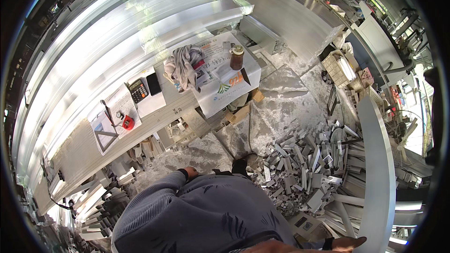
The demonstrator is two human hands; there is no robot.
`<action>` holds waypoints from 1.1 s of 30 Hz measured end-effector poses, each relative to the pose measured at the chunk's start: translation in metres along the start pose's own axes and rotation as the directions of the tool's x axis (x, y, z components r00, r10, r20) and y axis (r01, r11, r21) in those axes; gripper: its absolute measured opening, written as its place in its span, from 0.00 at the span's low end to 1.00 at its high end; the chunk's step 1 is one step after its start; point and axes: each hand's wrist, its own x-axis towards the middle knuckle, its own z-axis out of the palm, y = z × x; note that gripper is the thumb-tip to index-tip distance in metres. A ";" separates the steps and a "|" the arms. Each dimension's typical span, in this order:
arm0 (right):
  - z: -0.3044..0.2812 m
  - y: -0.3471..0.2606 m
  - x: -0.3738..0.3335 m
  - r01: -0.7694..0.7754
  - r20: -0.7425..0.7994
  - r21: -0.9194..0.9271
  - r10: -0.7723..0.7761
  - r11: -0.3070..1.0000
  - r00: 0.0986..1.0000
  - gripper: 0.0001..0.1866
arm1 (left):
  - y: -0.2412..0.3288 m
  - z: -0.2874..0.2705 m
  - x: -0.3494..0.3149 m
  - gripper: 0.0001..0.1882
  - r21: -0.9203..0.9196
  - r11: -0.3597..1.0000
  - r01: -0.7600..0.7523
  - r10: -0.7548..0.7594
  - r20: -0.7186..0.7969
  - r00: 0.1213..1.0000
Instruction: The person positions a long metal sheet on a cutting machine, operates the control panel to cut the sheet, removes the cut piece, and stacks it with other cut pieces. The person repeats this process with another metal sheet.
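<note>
At the lower right, my right hand is at the near end of a long, flat silver metal panel. Its thumb lies against the panel's edge and the hand looks closed on it, though the other fingers are mostly hidden. The panel runs up along the right side and looks bent by the lens. My left hand is low in front of my body, by the dark cuff of a grey ribbed sleeve. Only a small part of it shows; its fingers are hidden, and nothing is visible in it.
A pile of metal offcuts covers the floor ahead to the right. On the workbench are a calculator, phone, red tape measure, grey cloth and bottle. Long metal profiles are stacked behind.
</note>
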 end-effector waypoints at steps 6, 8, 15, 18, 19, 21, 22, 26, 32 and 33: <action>0.128 0.098 0.078 0.481 0.225 -0.450 -0.425 0.753 0.877 0.15 | 0.203 -0.129 0.018 0.28 0.194 0.981 0.013 0.026 -0.198 0.980; 0.169 0.107 0.091 0.677 0.330 -0.490 -0.601 0.549 0.727 0.13 | 0.314 -0.175 0.013 0.27 0.019 0.947 -0.322 0.298 -0.432 0.851; 0.298 0.161 0.082 0.674 0.450 -0.217 -0.541 0.706 0.711 0.23 | 0.709 -0.302 -0.029 0.35 0.341 0.436 -0.833 0.842 -0.483 0.243; 0.329 0.198 0.068 0.380 0.510 -0.123 -0.270 0.917 0.817 0.29 | 0.814 -0.331 -0.037 0.39 0.462 0.237 -0.854 0.922 -0.384 0.048; 0.339 0.209 0.066 0.412 0.556 -0.181 -0.253 0.893 0.792 0.30 | 0.842 -0.341 -0.034 0.40 0.457 0.170 -0.873 0.942 -0.335 0.008; 0.367 0.230 0.061 0.281 0.595 -0.143 -0.144 0.949 0.791 0.32 | 0.891 -0.357 -0.023 0.43 0.483 0.053 -0.874 0.958 -0.271 -0.092; 0.385 0.239 0.059 0.335 0.595 -0.177 -0.171 0.926 0.786 0.32 | 0.916 -0.365 -0.015 0.44 0.518 0.002 -0.856 0.956 -0.253 -0.151; 0.491 0.258 0.072 0.213 0.632 -0.158 -0.067 0.964 0.772 0.31 | 1.012 -0.402 0.025 0.56 0.530 -0.234 -0.815 0.882 -0.237 -0.407; 0.679 0.243 0.100 0.116 0.592 -0.151 -0.004 0.982 0.806 0.24 | 1.142 -0.473 0.065 0.69 0.610 -0.268 -0.746 0.805 -0.284 -0.521; 0.702 0.240 0.104 0.078 0.610 -0.164 0.038 0.983 0.792 0.23 | 1.163 -0.482 0.071 0.70 0.580 -0.289 -0.761 0.795 -0.298 -0.529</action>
